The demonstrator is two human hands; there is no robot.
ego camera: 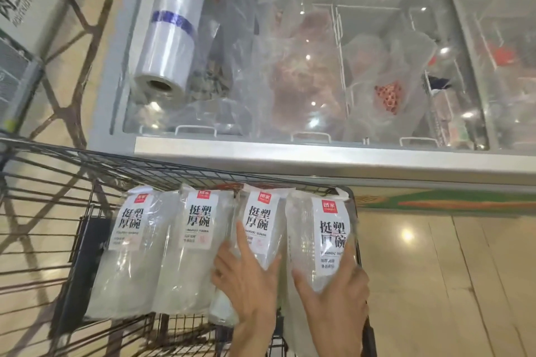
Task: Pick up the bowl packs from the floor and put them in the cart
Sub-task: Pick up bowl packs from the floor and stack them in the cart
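Four bowl packs are lined up side by side in my cart (87, 171), all standing w/ their white labels facing up at me. Far left pack (127, 258), next one (188, 252), third pack (262, 226), and the far right pack (322, 240) jammed up against the cart's right corner. They're clear plastic bags w/ a red logo up top and big black characters on the label.

My left hand (249, 284) is flat on the lower part of the third pack, fingers (242, 236) spread apart, index pointing up along the label, thumb out to the right between the 3rd and 4th packs. Not gripping anything, just pressing on it afaict.

My right hand (333, 295) is wrapped round the lower end of the far right pack: thumb on the left side, the other fingers curled round the right edge by the cart rim, so it's clamped on that one. The pack's bottom end is hidden behind my hand, so I can't say if it's resting on the cart floor or not.

Right past the cart's front edge there's a chest freezer (290, 151) w/ a glass lid, bagged frozen stuff inside, blurry through the glass. A roll of plastic bags (168, 29) is lying on the lid near its left end. Shiny beige tile floor (449, 284) off to the right.
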